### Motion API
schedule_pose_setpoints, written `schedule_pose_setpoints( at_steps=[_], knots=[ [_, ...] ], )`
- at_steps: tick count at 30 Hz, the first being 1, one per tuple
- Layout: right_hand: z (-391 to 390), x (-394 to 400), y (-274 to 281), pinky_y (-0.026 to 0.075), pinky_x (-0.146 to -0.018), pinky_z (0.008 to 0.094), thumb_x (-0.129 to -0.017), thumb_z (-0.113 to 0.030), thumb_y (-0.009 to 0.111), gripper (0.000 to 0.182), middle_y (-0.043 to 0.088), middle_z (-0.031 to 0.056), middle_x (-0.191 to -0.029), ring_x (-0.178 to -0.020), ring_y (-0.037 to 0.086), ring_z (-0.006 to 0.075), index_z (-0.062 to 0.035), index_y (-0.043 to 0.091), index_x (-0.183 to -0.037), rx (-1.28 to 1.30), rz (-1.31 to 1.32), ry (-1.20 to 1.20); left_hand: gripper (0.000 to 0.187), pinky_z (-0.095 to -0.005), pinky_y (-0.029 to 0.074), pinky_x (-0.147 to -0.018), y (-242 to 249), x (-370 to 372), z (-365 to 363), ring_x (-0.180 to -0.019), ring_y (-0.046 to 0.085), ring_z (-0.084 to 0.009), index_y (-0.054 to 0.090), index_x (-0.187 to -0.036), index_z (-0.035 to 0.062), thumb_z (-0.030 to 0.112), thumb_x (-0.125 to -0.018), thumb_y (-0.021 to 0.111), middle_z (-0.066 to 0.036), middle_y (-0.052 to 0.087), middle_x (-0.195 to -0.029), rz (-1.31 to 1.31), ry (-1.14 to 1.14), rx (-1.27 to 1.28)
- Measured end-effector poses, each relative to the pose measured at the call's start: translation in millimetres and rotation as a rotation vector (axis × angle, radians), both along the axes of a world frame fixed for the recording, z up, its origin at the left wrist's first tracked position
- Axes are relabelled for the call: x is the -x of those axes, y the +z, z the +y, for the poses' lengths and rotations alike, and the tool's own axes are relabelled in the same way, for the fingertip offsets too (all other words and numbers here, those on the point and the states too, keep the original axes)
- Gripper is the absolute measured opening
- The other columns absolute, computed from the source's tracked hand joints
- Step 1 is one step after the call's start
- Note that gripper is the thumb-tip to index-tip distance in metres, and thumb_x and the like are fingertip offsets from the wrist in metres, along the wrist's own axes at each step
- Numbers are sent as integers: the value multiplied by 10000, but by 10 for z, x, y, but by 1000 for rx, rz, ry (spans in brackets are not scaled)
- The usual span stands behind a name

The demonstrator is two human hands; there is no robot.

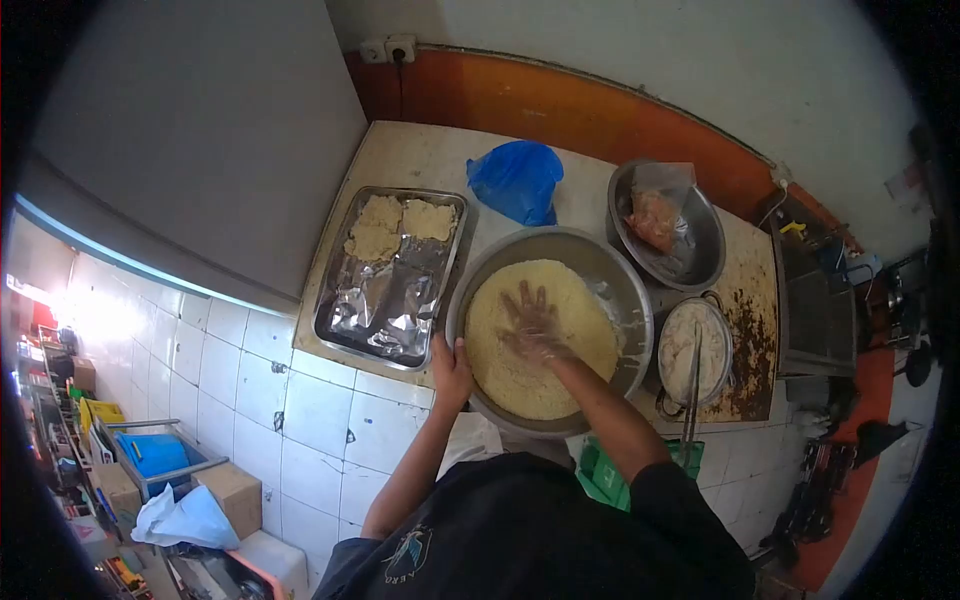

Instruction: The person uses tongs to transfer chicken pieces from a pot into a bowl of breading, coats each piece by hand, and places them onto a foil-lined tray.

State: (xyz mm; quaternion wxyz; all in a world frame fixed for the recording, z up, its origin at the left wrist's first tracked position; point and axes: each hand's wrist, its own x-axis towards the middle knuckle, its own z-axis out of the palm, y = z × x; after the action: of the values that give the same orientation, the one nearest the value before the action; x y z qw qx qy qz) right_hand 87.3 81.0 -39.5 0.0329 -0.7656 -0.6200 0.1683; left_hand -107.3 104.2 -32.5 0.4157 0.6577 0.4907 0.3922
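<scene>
A large metal bowl [634, 350] holds a wide bed of pale yellow breadcrumbs [545, 395]. My left hand [452, 375] grips this bowl at its left side, thumb near the rim. Inside it, my right hand [530, 325] lies palm down on the crumbs, fingers spread, a little blurred and dusted. Left of the bowl is a metal tray [322, 325] with two flat crumbed pieces [376, 228] at its far end. To the right, a smaller pot [664, 350] contains a thick whitish mixture [685, 335] with metal tongs [692, 400] resting in it.
Behind the large bowl sits a blue plastic bag [518, 180]. A second metal bowl [622, 190], back right, holds a clear bag of pinkish raw meat [654, 220]. The table's right end [755, 340] is worn. A green crate [600, 475] stands below the front edge.
</scene>
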Motion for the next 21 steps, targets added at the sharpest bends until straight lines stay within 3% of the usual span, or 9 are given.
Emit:
schedule_pose_setpoints(
  at_steps=[2,5,6,7,8,10,11,16,21],
  knots=[
    [-25,-213,-18,114,-1115,576,-862,-490,546,760,209,191,-1525,-1403,143,432,-140,267,-1476,19,18,34,270,-465,393,-875,44,-26,47,-980,506,-437,444,-1152,-42,123,-942,485,-273,522,-1048,-21,8,21],
    [-193,-670,-993,240,-1111,444,-828,-507,595,756,339,196,-1456,-1350,306,359,-95,363,-1417,-55,183,35,248,-463,398,-858,29,-3,-18,-960,512,-429,452,-1128,-35,126,-942,487,-265,532,-1018,-35,8,31],
    [-188,-840,-1526,275,-1092,421,-803,-510,624,770,388,187,-1419,-1320,350,329,-92,382,-1403,-35,606,-32,239,-461,400,-848,34,-11,-14,-952,512,-426,456,-1117,-32,129,-943,489,-262,532,-1016,2,26,30],
    [-112,-840,-1443,309,-1074,399,-779,-513,653,783,437,179,-1381,-1290,393,300,-89,402,-1388,-16,1023,-95,230,-459,402,-839,22,-37,6,-945,513,-423,460,-1106,-29,132,-944,491,-259,532,-1015,35,47,23],
    [-83,-873,-1345,309,-1074,399,-779,-513,653,783,437,179,-1381,-1290,393,300,-89,402,-1388,-18,1021,-90,230,-459,402,-839,11,-47,26,-945,513,-423,460,-1106,-29,132,-944,491,-259,532,-1015,33,50,19],
    [16,-656,-443,472,-888,388,-754,-277,737,559,593,94,-1144,-990,581,267,-65,530,-1227,176,334,97,241,-446,406,-838,-58,3,46,-940,513,-410,462,-1102,-25,147,-939,504,-249,531,-1009,-22,-10,71],
    [32,-671,-201,472,-888,388,-754,-277,737,559,593,94,-1144,-990,581,267,-65,530,-1227,173,336,101,241,-446,406,-838,-57,11,51,-940,513,-410,462,-1102,-25,147,-939,504,-249,531,-1009,-20,-7,68],
    [-239,-937,93,473,-717,309,-719,-231,767,518,616,84,-990,-825,578,182,-46,555,-1154,-17,880,-148,303,-366,439,-831,-54,60,-79,-946,547,-232,440,-1145,1,196,-937,542,-154,551,-1032,-297,-14,262],
    [-355,-783,1031,473,-785,315,-766,-161,725,441,634,68,-989,-912,587,164,-13,584,-1156,-19,1097,-460,335,-277,481,-666,130,269,-256,-830,576,-147,410,-1175,11,223,-950,538,-122,550,-1040,-279,-39,477]
  ],
)
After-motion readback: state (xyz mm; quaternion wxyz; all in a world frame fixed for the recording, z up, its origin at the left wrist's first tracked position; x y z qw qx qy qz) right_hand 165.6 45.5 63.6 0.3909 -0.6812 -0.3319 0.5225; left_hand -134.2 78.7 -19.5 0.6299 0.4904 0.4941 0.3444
